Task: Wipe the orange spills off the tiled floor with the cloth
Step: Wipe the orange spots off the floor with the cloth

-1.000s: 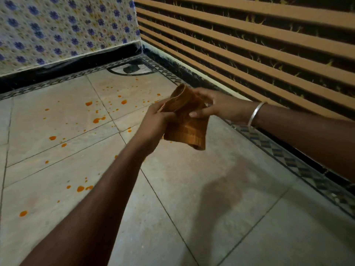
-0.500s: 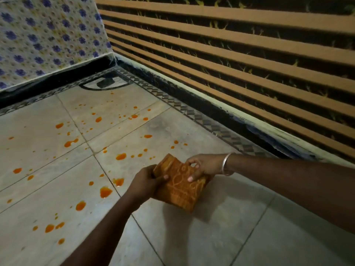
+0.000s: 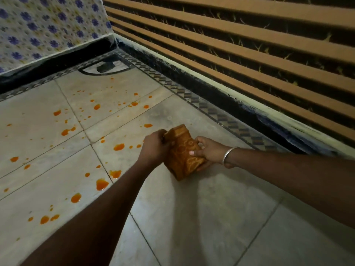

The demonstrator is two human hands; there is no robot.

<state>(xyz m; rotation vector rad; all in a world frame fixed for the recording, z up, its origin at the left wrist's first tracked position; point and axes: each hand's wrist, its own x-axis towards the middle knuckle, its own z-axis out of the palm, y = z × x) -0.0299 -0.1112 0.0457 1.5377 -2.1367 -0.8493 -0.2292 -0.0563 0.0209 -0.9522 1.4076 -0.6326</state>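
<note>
A folded orange cloth [image 3: 183, 153] with a paler swirling pattern was held bunched just above the pale tiled floor [image 3: 201, 217], possibly touching it at its lower corner. Orange spills [image 3: 101, 184], wet drops and larger blotches, lay scattered across the tiles to its left.

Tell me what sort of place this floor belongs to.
Probably a bathroom or wash area in a home: a tiled floor with a patterned border, flower-print wall tiles, and what looks like a corner drain.
</note>
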